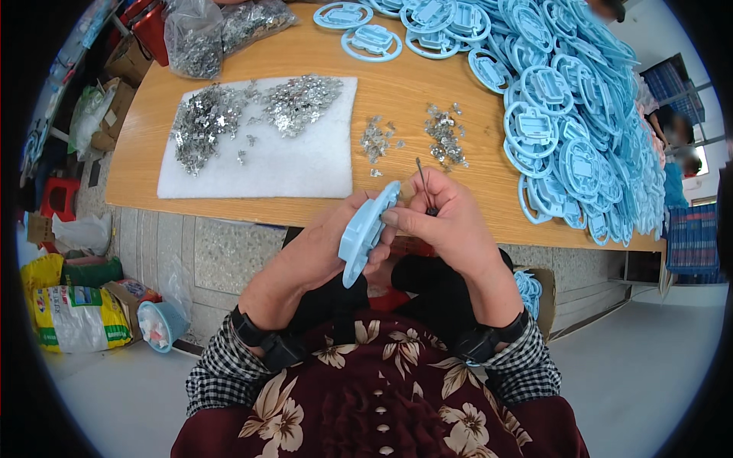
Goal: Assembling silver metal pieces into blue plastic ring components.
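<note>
My left hand (pixel 324 233) is closed around a light blue plastic oval part (pixel 360 238), which it holds tilted on edge above my lap, just off the table's near edge. My right hand (pixel 456 221) pinches a thin dark tool (pixel 422 177) whose slim end points up; the rest is partly hidden by the fingers. The right fingertips are close beside the blue part, and I cannot tell whether they touch it. Beyond the hands, small silvery metal pieces (pixel 445 136) lie loose on the wood, with another little group (pixel 375 140) beside them.
On the wooden table (pixel 137 164), a white foam sheet (pixel 267 179) bears two heaps of metal pieces (pixel 205 126). Bags of metal pieces (pixel 192 46) stand at the far left. Blue oval parts (pixel 546 88) pile high along the right. A blue bin (pixel 169 324) stands on the floor, left.
</note>
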`<action>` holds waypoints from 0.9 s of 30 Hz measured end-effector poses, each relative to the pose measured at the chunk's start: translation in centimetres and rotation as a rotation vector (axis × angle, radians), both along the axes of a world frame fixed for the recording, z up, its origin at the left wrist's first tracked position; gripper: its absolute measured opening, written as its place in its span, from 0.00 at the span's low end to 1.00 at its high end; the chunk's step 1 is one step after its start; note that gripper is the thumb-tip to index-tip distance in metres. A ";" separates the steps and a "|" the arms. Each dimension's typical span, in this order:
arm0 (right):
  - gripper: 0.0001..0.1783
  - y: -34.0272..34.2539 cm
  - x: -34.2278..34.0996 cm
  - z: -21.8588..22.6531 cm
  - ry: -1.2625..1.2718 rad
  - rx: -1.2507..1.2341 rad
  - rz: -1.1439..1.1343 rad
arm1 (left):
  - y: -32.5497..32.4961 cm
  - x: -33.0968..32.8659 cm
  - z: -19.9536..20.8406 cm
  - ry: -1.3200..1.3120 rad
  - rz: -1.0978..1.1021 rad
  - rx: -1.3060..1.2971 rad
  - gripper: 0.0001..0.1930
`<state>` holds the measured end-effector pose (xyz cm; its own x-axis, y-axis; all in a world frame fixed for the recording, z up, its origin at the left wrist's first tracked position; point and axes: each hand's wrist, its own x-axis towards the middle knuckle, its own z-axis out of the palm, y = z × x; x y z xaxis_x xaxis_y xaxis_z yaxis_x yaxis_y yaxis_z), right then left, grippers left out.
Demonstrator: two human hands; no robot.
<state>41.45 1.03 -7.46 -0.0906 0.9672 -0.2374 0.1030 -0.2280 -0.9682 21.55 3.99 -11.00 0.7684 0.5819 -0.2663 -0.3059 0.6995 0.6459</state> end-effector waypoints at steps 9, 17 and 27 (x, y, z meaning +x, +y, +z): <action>0.15 0.6 -0.3 2.6 0.150 -0.034 0.131 | 0.2 -3.5 1.1 -0.157 -0.050 -0.149 0.15; 0.13 7.4 -9.3 3.8 -0.633 0.303 0.327 | -0.5 -10.0 -0.1 -0.007 0.174 -0.005 0.22; 0.10 13.4 -16.6 1.2 -0.793 0.608 0.457 | -0.9 -13.5 -1.6 -0.053 0.317 0.020 0.19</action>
<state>24.83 14.41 -6.24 -0.5023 0.8565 0.1185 0.6993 0.4830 -0.5270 8.03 3.05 -12.62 0.5605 0.7992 -0.2171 -0.5401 0.5515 0.6357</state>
